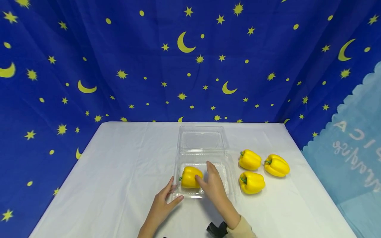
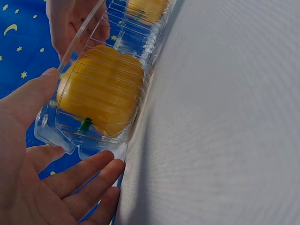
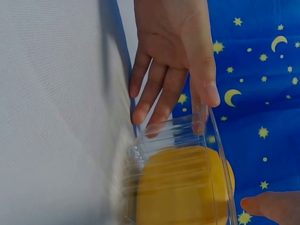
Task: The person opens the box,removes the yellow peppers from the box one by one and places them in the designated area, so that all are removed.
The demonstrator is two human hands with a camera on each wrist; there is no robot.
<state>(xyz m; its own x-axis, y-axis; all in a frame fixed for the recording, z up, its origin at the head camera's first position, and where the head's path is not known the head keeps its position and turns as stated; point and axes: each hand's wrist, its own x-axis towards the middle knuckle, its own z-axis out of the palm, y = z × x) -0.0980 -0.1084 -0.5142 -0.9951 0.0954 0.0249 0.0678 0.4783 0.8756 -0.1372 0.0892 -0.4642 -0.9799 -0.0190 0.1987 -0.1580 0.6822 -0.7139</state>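
A clear plastic clamshell container (image 1: 205, 193) lies on the table with its lid folded back. Inside, on the left, sits a yellow bell pepper (image 1: 190, 177), its green stem (image 2: 86, 124) pointing left. My left hand (image 1: 162, 202) is at the container's front left corner, thumb at the rim (image 2: 75, 47) and fingers spread along the outside wall. Above the tray is my right hand (image 1: 215, 185), fingers extended forward, its thumb right at the pepper's right side. In the right wrist view only the tip of that thumb (image 3: 272, 206) shows, beside the pepper (image 3: 183, 187) behind the clear wall.
Three more yellow peppers lie right of the container: one nearer the back (image 1: 250, 160), one in front (image 1: 252, 182) and one farther right (image 1: 276, 165). The white-covered table (image 1: 128, 158) ends at a blue star-and-moon curtain (image 1: 143, 59). A black object (image 1: 217, 229) is by the right wrist.
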